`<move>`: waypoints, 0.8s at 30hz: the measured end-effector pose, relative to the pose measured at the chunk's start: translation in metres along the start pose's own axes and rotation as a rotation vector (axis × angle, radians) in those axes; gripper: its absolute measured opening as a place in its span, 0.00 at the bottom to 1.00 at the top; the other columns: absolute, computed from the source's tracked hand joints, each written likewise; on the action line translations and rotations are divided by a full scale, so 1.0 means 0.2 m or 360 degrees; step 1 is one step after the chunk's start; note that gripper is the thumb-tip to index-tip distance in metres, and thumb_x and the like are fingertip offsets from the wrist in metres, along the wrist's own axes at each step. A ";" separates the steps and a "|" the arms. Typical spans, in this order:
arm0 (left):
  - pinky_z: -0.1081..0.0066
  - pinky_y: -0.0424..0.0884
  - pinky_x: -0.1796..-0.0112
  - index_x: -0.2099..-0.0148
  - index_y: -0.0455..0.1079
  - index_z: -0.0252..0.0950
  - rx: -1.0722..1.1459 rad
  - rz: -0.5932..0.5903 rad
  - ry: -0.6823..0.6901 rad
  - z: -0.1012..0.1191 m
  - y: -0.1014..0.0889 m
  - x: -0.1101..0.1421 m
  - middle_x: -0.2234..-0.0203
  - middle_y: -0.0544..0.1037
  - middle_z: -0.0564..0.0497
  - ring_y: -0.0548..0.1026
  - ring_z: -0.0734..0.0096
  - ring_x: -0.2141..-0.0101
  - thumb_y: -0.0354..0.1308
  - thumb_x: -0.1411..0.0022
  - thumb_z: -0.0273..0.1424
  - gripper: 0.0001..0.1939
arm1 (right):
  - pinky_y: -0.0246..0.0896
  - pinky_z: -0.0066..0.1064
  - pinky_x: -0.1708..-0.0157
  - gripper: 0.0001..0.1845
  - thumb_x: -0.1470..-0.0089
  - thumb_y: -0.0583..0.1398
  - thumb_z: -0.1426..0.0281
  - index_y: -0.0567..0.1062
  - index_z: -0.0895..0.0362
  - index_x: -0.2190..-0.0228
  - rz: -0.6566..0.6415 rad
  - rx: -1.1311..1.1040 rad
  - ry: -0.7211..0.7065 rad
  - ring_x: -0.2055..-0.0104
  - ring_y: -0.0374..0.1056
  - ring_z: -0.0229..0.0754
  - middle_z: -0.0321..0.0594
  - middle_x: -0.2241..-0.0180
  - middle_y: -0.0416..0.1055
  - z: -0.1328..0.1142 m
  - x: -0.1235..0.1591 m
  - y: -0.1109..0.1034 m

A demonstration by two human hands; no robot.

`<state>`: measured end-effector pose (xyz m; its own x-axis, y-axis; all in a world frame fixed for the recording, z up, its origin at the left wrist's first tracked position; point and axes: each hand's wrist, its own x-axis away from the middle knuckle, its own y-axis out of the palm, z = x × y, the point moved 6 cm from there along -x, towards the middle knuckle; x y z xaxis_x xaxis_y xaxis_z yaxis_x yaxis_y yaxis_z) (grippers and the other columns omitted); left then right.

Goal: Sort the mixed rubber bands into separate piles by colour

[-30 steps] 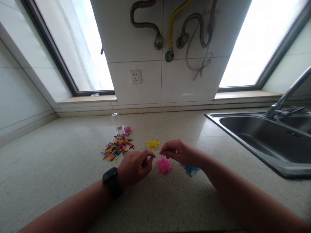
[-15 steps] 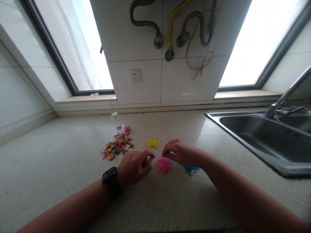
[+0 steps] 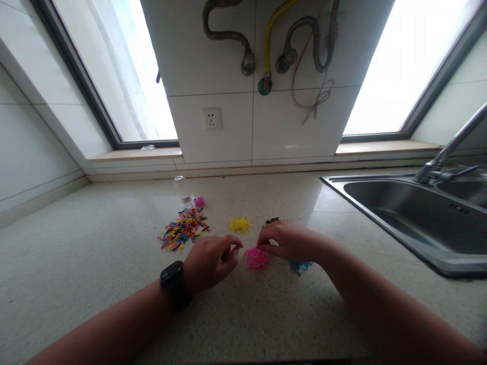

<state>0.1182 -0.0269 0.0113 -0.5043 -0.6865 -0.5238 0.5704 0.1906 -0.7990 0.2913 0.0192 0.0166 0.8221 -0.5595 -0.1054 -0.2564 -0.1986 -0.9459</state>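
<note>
My left hand, with a black watch on its wrist, rests just left of a pink pile of small rubber bands. Its fingers are curled, thumb near the forefinger; whatever they hold is too small to make out. Thumb and fingertips of my right hand come together at the top edge of the pink pile; what is between them is hidden. Yellow rubber bands lie behind, between the hands. Blue rubber bands are partly under my right wrist, and black ones show beyond its knuckles.
A mixed heap of coloured rubber bands lies left of the yellow ones. Behind it are a clear plastic bottle and a pink round object. To the right, a steel sink with a tap is set into the speckled counter.
My right hand has shifted slightly right and down, its fingertips now at the pink pile. More of the black bands shows behind it. My left hand has stayed put.
</note>
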 end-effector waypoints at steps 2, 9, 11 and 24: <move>0.75 0.58 0.75 0.59 0.72 0.37 0.0000 0.0010 0.0010 0.00 0.00 0.00 0.82 0.70 0.57 0.67 0.77 0.81 0.52 0.36 0.28 0.08 | 0.61 0.31 0.62 0.08 0.42 0.60 0.71 0.81 0.54 0.63 0.0014 -0.0009 -0.0007 0.62 0.74 0.42 0.40 0.64 0.79 0.00 0.00 0.00; 0.75 0.58 0.75 0.59 0.72 0.37 0.0009 0.0018 0.0015 0.00 0.00 -0.01 0.82 0.71 0.57 0.67 0.78 0.81 0.52 0.35 0.28 0.08 | 0.60 0.31 0.63 0.09 0.39 0.58 0.69 0.80 0.55 0.63 0.0043 -0.0024 0.0002 0.64 0.72 0.41 0.41 0.66 0.79 -0.02 -0.01 -0.02; 0.74 0.58 0.75 0.59 0.72 0.37 0.0006 0.0020 0.0018 0.00 0.00 -0.01 0.82 0.70 0.57 0.67 0.77 0.81 0.52 0.36 0.28 0.08 | 0.60 0.31 0.62 0.10 0.38 0.57 0.70 0.80 0.56 0.63 0.0068 -0.0033 0.0001 0.63 0.72 0.41 0.41 0.65 0.78 -0.03 -0.01 -0.03; 0.74 0.58 0.74 0.58 0.72 0.37 0.0001 -0.0005 0.0022 -0.01 0.00 0.00 0.81 0.71 0.57 0.67 0.77 0.81 0.52 0.36 0.27 0.08 | 0.60 0.32 0.59 0.09 0.39 0.57 0.71 0.79 0.57 0.62 0.0096 -0.0019 -0.0036 0.61 0.71 0.42 0.42 0.64 0.78 -0.03 -0.01 -0.03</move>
<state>0.1178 -0.0256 0.0117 -0.5151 -0.6772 -0.5255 0.5695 0.1879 -0.8003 0.2880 0.0167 0.0253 0.8162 -0.5526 -0.1688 -0.3115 -0.1748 -0.9340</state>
